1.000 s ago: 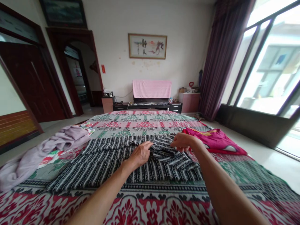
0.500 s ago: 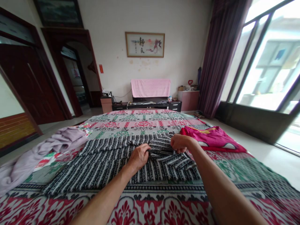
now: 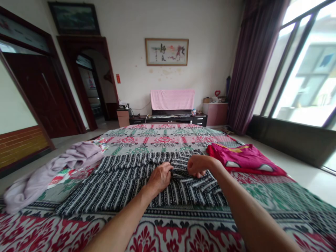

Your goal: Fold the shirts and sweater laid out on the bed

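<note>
Striped garment (image 3: 118, 185), black and white, spread flat in the near middle of a flowered cover (image 3: 162, 232), its right part gathered into slanting folds; left hand (image 3: 160, 177) at the garment's centre, thumb and fingers closed on a fold of the fabric; right hand (image 3: 197, 166) just beside it to the right, wrist bent, fingers curled together against the same garment; whether they pinch any cloth I cannot tell from here, the fingertips being hidden. At left, a crumpled lilac cloth (image 3: 52, 175), near the garment's left end; at right, a folded magenta garment (image 3: 252, 159) with yellow trim, just beyond the right wrist; at the far wall, a pink cloth (image 3: 172, 99) draped above a low black cabinet (image 3: 200, 120), with a framed picture (image 3: 167, 51) higher up.
</note>
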{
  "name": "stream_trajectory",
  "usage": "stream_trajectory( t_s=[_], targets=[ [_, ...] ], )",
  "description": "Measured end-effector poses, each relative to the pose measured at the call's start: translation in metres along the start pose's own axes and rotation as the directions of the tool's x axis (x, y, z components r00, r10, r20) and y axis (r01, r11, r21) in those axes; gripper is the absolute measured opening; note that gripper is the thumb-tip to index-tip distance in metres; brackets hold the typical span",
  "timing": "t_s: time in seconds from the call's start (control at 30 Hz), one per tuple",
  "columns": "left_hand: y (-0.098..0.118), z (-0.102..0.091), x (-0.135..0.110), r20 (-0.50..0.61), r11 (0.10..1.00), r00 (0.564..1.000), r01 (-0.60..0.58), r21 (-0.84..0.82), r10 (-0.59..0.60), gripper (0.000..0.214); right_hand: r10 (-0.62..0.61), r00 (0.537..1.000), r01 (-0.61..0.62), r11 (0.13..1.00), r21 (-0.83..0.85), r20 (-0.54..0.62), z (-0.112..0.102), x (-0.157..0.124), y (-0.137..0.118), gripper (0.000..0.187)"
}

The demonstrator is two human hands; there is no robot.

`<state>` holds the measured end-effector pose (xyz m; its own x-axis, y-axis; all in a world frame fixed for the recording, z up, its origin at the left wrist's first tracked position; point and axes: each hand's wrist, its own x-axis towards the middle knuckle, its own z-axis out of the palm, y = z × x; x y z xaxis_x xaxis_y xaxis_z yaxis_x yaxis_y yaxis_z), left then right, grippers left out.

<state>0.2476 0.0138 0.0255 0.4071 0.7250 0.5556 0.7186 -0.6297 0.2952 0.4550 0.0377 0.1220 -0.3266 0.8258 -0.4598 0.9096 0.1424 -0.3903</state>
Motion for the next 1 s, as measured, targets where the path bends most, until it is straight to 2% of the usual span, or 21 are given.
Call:
stream_trajectory(
  t_s=[0.03, 0.1, 0.17, 0.2, 0.23, 0.27, 0.33, 0.37, 0.4, 0.47, 0.5, 0.53, 0.57, 0.63, 0.7, 0.8, 1.0],
  targets=[
    [0.001, -0.001, 0.0, 0.009, 1.0, 1.0, 0.002, -0.009, -0.002, 0.034, 0.019, 0.999, -0.018, 1.0, -0.016, 0.039, 0.003, 0.002, 0.0, 0.005],
    [0.002, -0.003, 0.001, 0.015, 0.999, 1.0, 0.002, -0.041, -0.002, 0.035, 0.006, 0.999, -0.005, 1.0, -0.021, 0.038, 0.005, 0.005, -0.001, 0.009],
    [0.001, -0.008, 0.003, 0.0, 0.997, 1.0, 0.013, -0.07, -0.013, 0.037, -0.069, 0.996, 0.069, 0.998, -0.013, -0.055, 0.005, 0.007, -0.001, 0.014],
    [-0.001, -0.013, 0.005, -0.013, 0.997, 0.999, 0.034, -0.068, -0.035, 0.037, -0.128, 0.981, 0.124, 0.992, -0.035, -0.147, 0.006, 0.01, -0.003, 0.017],
    [-0.005, -0.02, 0.006, -0.027, 0.996, 0.997, 0.074, -0.047, -0.075, 0.037, -0.196, 0.943, 0.183, 0.981, -0.073, -0.268, 0.007, 0.013, -0.004, 0.018],
    [-0.01, -0.028, 0.008, -0.041, 0.991, 0.99, 0.134, -0.006, -0.134, 0.036, -0.267, 0.881, 0.238, 0.964, -0.121, -0.39, 0.01, 0.017, -0.007, 0.02],
    [-0.025, -0.052, 0.009, -0.071, 0.948, 0.955, 0.295, 0.121, -0.288, 0.035, -0.394, 0.717, 0.327, 0.919, -0.222, -0.575, 0.019, 0.028, -0.013, 0.021],
    [-0.035, -0.067, 0.007, -0.086, 0.904, 0.925, 0.379, 0.196, -0.369, 0.034, -0.443, 0.648, 0.364, 0.895, -0.259, -0.62, 0.026, 0.033, -0.017, 0.021],
    [-0.046, -0.083, 0.004, -0.096, 0.85, 0.89, 0.454, 0.267, -0.445, 0.034, -0.488, 0.601, 0.404, 0.869, -0.287, -0.633, 0.034, 0.039, -0.021, 0.022],
    [-0.07, -0.117, -0.007, -0.11, 0.723, 0.807, 0.572, 0.388, -0.58, 0.033, -0.56, 0.554, 0.474, 0.82, -0.32, -0.616, 0.048, 0.048, -0.028, 0.022],
    [-0.082, -0.133, -0.015, -0.114, 0.644, 0.748, 0.63, 0.434, -0.654, 0.031, -0.583, 0.545, 0.498, 0.803, -0.327, -0.602, 0.055, 0.051, -0.031, 0.022],
    [-0.093, -0.148, -0.024, -0.124, 0.547, 0.662, 0.696, 0.465, -0.739, 0.029, -0.598, 0.543, 0.514, 0.792, -0.331, -0.59, 0.059, 0.053, -0.032, 0.022],
    [-0.104, -0.161, -0.033, -0.136, 0.485, 0.606, 0.734, 0.475, -0.784, 0.026, -0.606, 0.542, 0.522, 0.786, -0.332, -0.582, 0.063, 0.055, -0.033, 0.022],
    [-0.124, -0.178, -0.05, -0.16, 0.39, 0.518, 0.783, 0.484, -0.841, 0.023, -0.611, 0.537, 0.528, 0.781, -0.333, -0.582, 0.066, 0.057, -0.033, 0.024],
    [-0.141, -0.186, -0.063, -0.159, 0.334, 0.448, 0.821, 0.464, -0.88, 0.023, -0.613, 0.525, 0.531, 0.778, -0.335, -0.591, 0.067, 0.059, -0.032, 0.025],
    [-0.161, -0.186, -0.072, -0.141, 0.313, 0.4, 0.854, 0.415, -0.906, 0.03, -0.612, 0.512, 0.531, 0.777, -0.338, -0.603, 0.067, 0.062, -0.028, 0.024],
    [-0.181, -0.188, -0.063, -0.113, 0.324, 0.388, 0.871, 0.371, -0.915, 0.026, -0.605, 0.5, 0.54, 0.777, -0.323, -0.62, 0.069, 0.065, -0.027, 0.026]
  ],
)
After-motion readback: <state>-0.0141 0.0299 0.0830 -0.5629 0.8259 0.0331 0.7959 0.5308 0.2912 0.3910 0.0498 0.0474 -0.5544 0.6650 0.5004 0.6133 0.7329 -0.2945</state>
